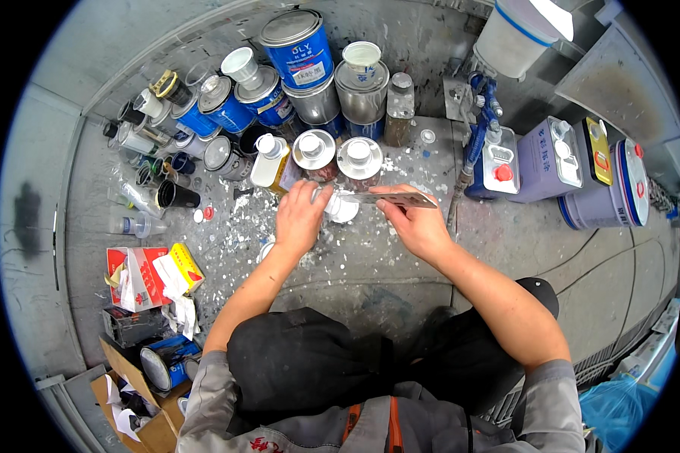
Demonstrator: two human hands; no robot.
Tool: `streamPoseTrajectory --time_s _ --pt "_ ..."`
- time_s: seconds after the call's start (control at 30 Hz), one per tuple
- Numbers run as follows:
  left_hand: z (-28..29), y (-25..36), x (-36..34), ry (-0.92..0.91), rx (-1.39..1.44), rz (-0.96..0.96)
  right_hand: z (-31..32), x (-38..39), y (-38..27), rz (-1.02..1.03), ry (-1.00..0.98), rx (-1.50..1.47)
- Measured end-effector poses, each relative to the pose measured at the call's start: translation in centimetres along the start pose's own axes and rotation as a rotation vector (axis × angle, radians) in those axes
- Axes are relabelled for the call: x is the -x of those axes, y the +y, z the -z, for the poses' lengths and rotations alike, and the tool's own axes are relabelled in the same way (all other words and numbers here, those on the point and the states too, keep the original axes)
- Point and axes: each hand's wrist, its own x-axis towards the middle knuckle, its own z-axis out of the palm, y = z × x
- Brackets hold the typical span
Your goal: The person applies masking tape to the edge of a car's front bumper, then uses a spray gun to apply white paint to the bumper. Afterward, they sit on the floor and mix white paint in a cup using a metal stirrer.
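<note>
My right hand (415, 225) is closed round one end of a flat grey-brown strip (409, 199) with small dark marks. The strip reaches left over a small white cup (343, 210). At the cup's left side my left hand (301, 217) is curled, its fingertips against the rim. What is in the cup I cannot make out. Just beyond the hands stand two round tins with white caps, a left tin (313, 149) and a right tin (360, 156). A yellow-and-white rectangular can (274, 166) stands beside the left tin.
Stacked blue paint cans (298, 57) line the back wall, with used cups (177, 195) at left. A blue spray gun (485, 102) hangs right of the cans, near jugs (540, 160). A red box (134, 278) and open carton (140, 408) lie at lower left.
</note>
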Motion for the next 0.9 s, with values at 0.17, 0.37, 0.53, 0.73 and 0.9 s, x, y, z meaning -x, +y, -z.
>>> streamPoseTrajectory --time_s 0.17,0.37,0.53,0.73,0.9 --pt "0.3 0.0 0.0 0.059 -0.016 -0.035 -0.1 0.2 -0.7 -0.021 0.009 -0.03" --pt "0.4 0.0 -0.1 0.081 -0.004 -0.043 -0.2 0.4 -0.7 -0.019 0.018 -0.039" --pt "0.2 -0.1 0.2 0.079 0.003 -0.031 -0.2 0.4 -0.7 -0.027 0.03 -0.029" --pt "-0.1 0.1 0.6 0.093 -0.003 -0.024 -0.1 0.6 -1.1 -0.006 0.025 0.01" --pt "-0.3 0.0 0.7 0.111 0.0 -0.032 0.0 0.8 -1.3 -0.069 -0.02 0.026"
